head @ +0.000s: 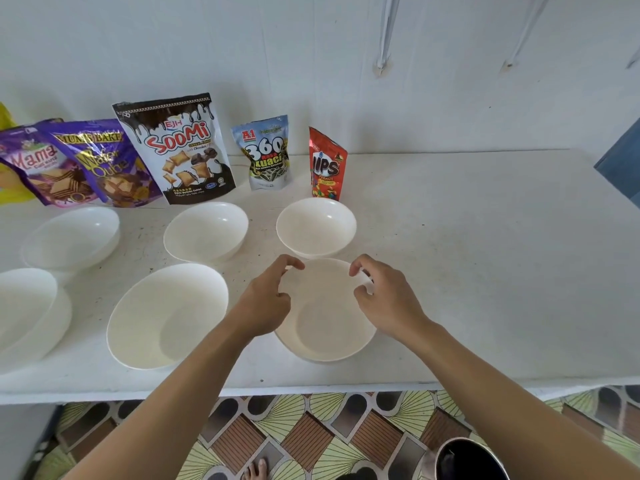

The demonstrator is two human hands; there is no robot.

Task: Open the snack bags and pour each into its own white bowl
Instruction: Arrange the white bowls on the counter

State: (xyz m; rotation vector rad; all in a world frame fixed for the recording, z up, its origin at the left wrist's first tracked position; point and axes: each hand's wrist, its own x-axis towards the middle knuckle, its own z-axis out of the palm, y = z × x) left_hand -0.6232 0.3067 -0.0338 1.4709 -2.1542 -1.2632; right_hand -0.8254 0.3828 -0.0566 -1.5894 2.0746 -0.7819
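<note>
Several snack bags stand sealed along the wall: a purple Mama bag, a purple Wafer Qube bag, a white and brown Soomi bag, a 360 Kuaci bag and a red Nips bag. Several empty white bowls sit in front of them. One white bowl rests near the table's front edge. My left hand and my right hand hover at its far rim, fingers curled and apart, holding nothing.
Other bowls lie at the back left, back middle, back right, front left and front middle. A yellow bag is far left, a blue object far right, a dark metal cup below the white table.
</note>
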